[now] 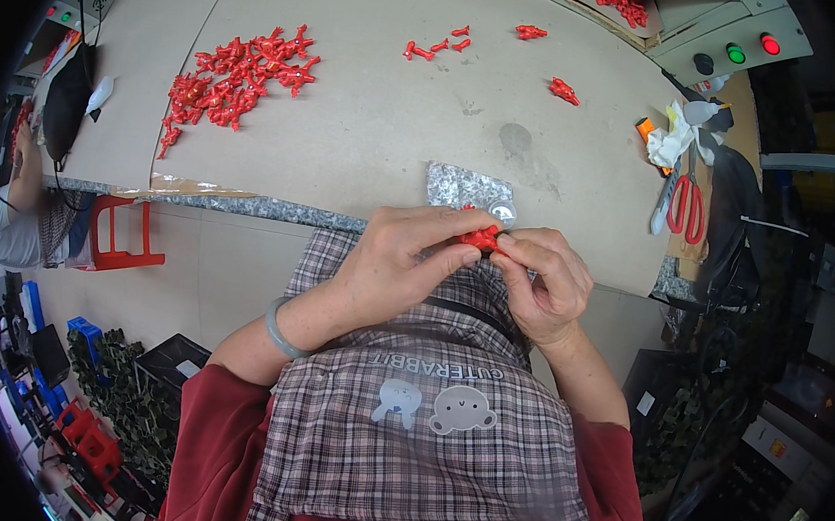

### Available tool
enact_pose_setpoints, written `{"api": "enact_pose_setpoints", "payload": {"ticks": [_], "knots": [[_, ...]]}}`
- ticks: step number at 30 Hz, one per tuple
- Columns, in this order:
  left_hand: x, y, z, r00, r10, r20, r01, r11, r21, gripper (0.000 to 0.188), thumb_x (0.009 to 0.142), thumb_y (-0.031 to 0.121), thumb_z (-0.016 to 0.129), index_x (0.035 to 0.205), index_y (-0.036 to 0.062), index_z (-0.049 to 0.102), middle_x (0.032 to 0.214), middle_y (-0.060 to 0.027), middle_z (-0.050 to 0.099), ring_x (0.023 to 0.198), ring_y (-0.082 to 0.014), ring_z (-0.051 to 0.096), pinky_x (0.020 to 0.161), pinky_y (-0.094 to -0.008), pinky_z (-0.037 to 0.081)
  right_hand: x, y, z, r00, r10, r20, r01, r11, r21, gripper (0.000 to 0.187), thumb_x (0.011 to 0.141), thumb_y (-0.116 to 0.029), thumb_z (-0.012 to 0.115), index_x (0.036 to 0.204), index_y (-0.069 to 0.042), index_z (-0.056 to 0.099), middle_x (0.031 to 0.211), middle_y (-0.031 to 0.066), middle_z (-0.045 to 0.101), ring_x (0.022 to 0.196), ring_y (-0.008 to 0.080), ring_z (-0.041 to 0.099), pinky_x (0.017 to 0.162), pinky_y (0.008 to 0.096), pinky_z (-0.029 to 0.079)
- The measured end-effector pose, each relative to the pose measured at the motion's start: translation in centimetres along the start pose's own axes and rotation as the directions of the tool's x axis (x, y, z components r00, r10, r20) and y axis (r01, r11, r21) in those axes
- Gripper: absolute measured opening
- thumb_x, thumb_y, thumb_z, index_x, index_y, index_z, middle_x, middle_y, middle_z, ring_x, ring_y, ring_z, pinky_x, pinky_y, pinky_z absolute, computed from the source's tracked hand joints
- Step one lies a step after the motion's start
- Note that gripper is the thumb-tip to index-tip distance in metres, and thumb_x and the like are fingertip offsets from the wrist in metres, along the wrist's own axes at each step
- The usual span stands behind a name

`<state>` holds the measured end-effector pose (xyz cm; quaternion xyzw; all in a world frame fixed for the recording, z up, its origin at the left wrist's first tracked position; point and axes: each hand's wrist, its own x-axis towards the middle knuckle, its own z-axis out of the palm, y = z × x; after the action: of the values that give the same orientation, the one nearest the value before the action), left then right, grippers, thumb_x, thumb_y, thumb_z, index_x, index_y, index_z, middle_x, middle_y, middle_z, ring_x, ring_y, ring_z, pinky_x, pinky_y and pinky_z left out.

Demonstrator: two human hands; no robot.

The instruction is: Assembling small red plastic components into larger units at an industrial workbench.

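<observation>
Grips pinched closed on 1 red figurine (480, 237), we should steady it with our left hand (396, 257) and work gently with our right hand (546, 281).

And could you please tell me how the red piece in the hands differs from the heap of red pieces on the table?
The red piece is a single item; the heap is many pieces jumbled together. The red piece is held between the left hand and right hand, whereas the heap lies loose on the table. The hands partly cover the red piece, while the heap lies uncovered. Both are shiny red.
</observation>
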<state>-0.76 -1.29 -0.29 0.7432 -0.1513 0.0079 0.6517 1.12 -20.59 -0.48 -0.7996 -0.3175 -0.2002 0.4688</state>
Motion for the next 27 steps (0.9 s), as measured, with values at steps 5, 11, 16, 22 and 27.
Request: {"api": "enact_pose_setpoints", "payload": {"ticks": [5, 11, 16, 22, 27], "knots": [[0.1, 0.8, 0.0, 0.997, -0.078, 0.008, 0.079, 0.996, -0.041, 0.031, 0.088, 0.004, 0.069, 0.118, -0.0029, 0.066, 0.095, -0.0166, 0.073, 0.077, -0.0185, 0.073, 0.068, -0.0275, 0.059, 0.1, 0.2, 0.1, 0.999, 0.034, -0.014, -0.034, 0.999, -0.01, 0.023, 0.072, -0.001, 0.082, 0.091, -0.001, 0.069, 0.081, 0.011, 0.07, 0.069, 0.0215, 0.069, 0.057, 0.0282, 0.053], [0.2, 1.2, -0.5, 0.983, -0.179, 0.051, 0.182, 0.981, -0.063, 0.037, 0.09, 0.003, 0.068, 0.126, -0.0013, 0.062, 0.095, -0.0106, 0.072, 0.074, -0.0126, 0.068, 0.067, -0.0247, 0.056, 0.4, 0.4, 0.1, 0.998, 0.062, 0.007, -0.062, 0.998, -0.034, 0.031, 0.071, -0.001, 0.083, 0.1, -0.002, 0.07, 0.089, 0.0118, 0.069, 0.073, 0.0194, 0.069, 0.057, 0.0281, 0.054], [0.5, 0.9, -0.9, 0.957, -0.272, 0.1, 0.286, 0.94, -0.187, 0.04, 0.091, 0.001, 0.067, 0.129, -0.0014, 0.058, 0.094, -0.0098, 0.071, 0.08, -0.0114, 0.067, 0.071, -0.0242, 0.056, 0.5, 0.5, -0.5, 0.987, 0.157, 0.02, -0.157, 0.987, 0.03, 0.034, 0.078, 0.001, 0.077, 0.111, -0.001, 0.067, 0.095, 0.0118, 0.067, 0.071, 0.0152, 0.066, 0.057, 0.0256, 0.053], [0.8, 0.7, -1.0, 0.944, -0.321, 0.072, 0.319, 0.844, -0.431, 0.033, 0.09, 0.001, 0.067, 0.122, 0.0002, 0.061, 0.1, -0.004, 0.068, 0.087, -0.0069, 0.063, 0.077, -0.0212, 0.053, 0.8, 1.4, -1.0, 0.985, 0.168, -0.029, -0.168, 0.986, 0.002, 0.023, 0.085, 0.002, 0.069, 0.108, 0.0, 0.068, 0.093, 0.011, 0.066, 0.071, 0.0149, 0.063, 0.058, 0.0254, 0.051], [1.2, 0.5, -2.2, 0.953, -0.302, 0.01, 0.29, 0.905, -0.311, 0.03, 0.089, 0.0, 0.068, 0.119, 0.0017, 0.062, 0.101, -0.0028, 0.067, 0.084, -0.0065, 0.062, 0.074, -0.0206, 0.051, 1.2, 1.9, -1.5, 0.974, 0.223, -0.047, -0.224, 0.974, -0.018, 0.017, 0.088, 0.001, 0.068, 0.104, 0.0, 0.068, 0.093, 0.0105, 0.066, 0.071, 0.0145, 0.062, 0.06, 0.0258, 0.051]]}}
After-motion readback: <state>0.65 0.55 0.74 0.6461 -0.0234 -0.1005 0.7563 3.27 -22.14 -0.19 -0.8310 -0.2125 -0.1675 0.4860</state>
